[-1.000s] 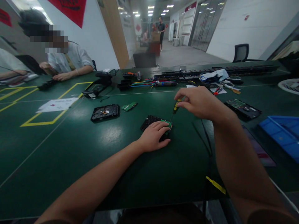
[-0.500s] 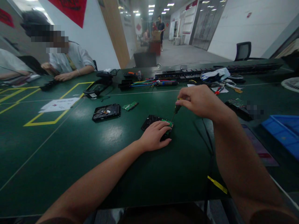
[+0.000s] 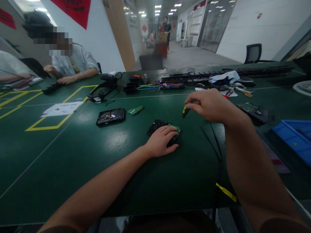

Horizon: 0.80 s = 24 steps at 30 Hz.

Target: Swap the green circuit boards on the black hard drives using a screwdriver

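Observation:
My left hand (image 3: 162,139) holds a black hard drive (image 3: 155,125) down on the green table, fingers across its top and thumb at the near side. A green circuit board (image 3: 177,129) shows at the drive's right end, partly under my fingertips. Above that end, my right hand (image 3: 210,105) is closed around the yellow and dark handle of a screwdriver (image 3: 185,111). Its thin shaft points down to the board's edge; the tip is too small to make out. Left of the drive lie another hard drive (image 3: 111,117) and a loose green circuit board (image 3: 136,110).
To the right are another drive with a circuit board (image 3: 250,108) and a blue bin (image 3: 293,136). Cables (image 3: 157,86), a scanner-like device (image 3: 104,87) and a white glove (image 3: 225,77) lie along the back. A co-worker (image 3: 75,61) sits at the far left.
My right hand has turned slightly on the screwdriver, showing more of the yellow handle, and the right forearm has shifted a little rightward. My left hand and the drive stay put.

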Motion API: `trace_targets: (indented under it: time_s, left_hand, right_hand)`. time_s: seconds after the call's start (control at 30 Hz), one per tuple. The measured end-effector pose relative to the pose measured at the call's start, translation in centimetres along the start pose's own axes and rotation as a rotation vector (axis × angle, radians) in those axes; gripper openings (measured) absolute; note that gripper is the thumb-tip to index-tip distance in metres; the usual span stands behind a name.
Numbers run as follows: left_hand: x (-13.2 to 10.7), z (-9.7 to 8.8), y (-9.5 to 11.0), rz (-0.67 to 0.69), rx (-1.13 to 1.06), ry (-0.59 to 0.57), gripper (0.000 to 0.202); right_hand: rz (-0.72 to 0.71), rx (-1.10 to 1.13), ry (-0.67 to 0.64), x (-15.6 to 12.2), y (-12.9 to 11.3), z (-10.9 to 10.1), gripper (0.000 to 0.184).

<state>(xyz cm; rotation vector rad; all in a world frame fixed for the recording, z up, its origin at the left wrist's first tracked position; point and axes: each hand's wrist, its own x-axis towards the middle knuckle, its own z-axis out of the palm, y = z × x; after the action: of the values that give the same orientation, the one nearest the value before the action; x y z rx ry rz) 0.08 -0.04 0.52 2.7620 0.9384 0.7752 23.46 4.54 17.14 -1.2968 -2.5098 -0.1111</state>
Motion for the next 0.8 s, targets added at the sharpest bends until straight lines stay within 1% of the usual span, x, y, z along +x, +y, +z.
trace_targets:
  time_s: [0.37, 0.53, 0.67, 0.8]
  left_hand:
    - [0.0, 0.1, -0.1, 0.001, -0.005, -0.002, 0.049]
    - [0.0, 0.1, -0.1, -0.001, 0.0, -0.002, 0.049]
    - [0.0, 0.1, 0.0, -0.002, 0.003, -0.002, 0.049]
    - [0.1, 0.0, 0.0, 0.002, -0.006, 0.0, 0.048]
  right_hand:
    - [-0.01, 0.003, 0.029, 0.3, -0.2, 0.3, 0.022]
    - [-0.028, 0.014, 0.031, 0.3, 0.1, 0.3, 0.02]
    - [-0.036, 0.082, -0.003, 0.1, -0.5, -0.1, 0.023]
    - [-0.043, 0.132, -0.004, 0.0, -1.1, -0.1, 0.022]
